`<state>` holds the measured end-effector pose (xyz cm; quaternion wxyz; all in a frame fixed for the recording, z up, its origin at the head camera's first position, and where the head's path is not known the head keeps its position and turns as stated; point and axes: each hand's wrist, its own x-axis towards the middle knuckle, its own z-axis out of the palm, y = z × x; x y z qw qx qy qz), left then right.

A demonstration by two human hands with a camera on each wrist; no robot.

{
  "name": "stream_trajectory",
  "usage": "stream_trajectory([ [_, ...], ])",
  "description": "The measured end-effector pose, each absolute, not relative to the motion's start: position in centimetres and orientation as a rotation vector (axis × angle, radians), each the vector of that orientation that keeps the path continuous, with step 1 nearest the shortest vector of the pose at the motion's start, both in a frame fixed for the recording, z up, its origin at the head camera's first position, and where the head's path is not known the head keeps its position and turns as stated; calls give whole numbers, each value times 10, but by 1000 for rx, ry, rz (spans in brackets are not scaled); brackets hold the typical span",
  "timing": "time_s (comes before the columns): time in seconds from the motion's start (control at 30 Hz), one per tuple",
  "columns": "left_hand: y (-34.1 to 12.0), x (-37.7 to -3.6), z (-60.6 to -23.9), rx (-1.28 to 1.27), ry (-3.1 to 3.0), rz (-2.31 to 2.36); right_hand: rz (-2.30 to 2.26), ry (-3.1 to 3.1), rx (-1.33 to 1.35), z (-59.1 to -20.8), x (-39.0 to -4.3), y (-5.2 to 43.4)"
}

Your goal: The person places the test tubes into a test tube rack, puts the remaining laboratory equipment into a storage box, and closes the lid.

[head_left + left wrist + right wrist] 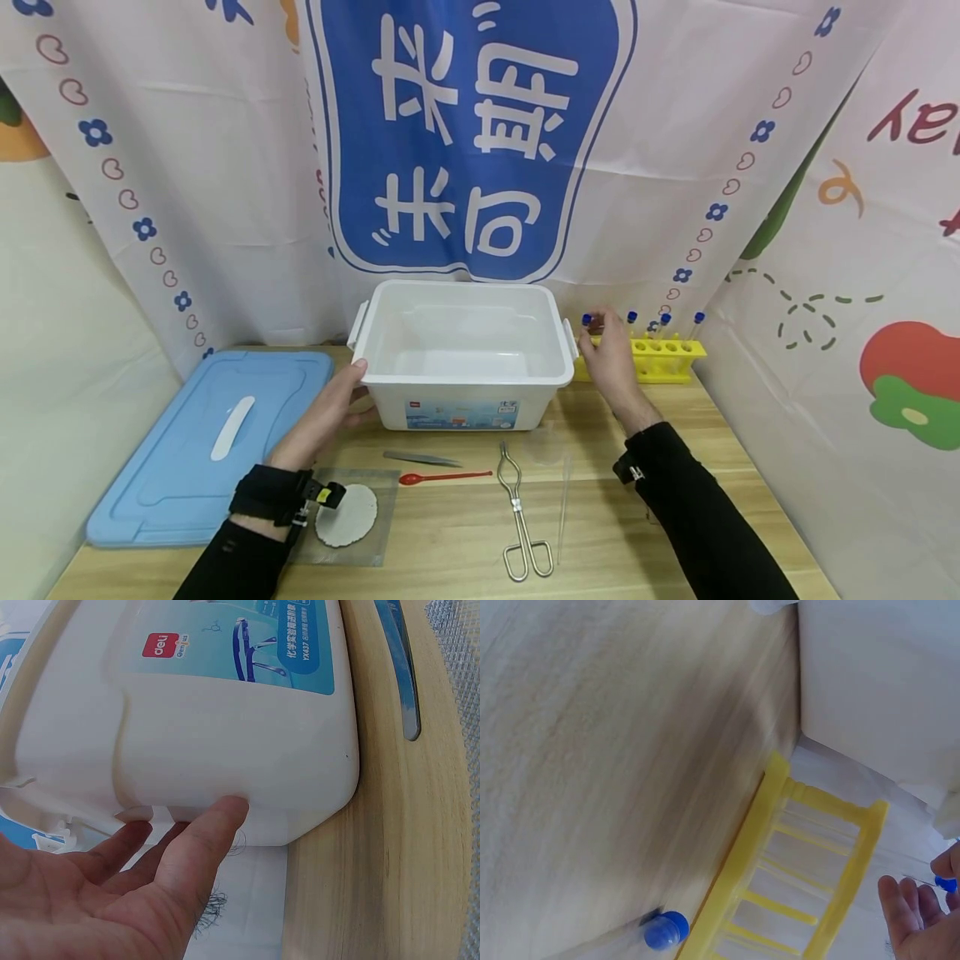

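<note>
Nearby, tongs [520, 512] and red spoon [442, 477] lie apart.

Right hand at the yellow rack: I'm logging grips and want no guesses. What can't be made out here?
- Right hand, head view: its back faces the camera and hides the fingertips' hold on the blue-capped tube.
- Right wrist view: the frame edge cuts off most of the hand, and the yellow rack is motion-blurred.
- Left hand: the white bin hides its thumb in the head view.
</note>
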<state>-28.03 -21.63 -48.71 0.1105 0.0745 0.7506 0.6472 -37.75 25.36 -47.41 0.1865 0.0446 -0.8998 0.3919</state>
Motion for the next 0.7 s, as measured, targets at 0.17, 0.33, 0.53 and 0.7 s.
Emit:
stream_trajectory([
  [0.17, -216, -280, -486, 205, 2213, 1887, 1122, -2540, 128, -470, -369, 260],
  [0.33, -216, -280, -486, 208, 2212, 1889, 1107, -2597, 133, -467, -360, 266],
  [0.53, -216, -280, -486, 218, 2198, 1904, 1054, -2701, 155, -464, -350, 273],
  [0.7, -217, -279, -486, 218, 2195, 1908, 989, -2794, 157, -464, -343, 278],
])
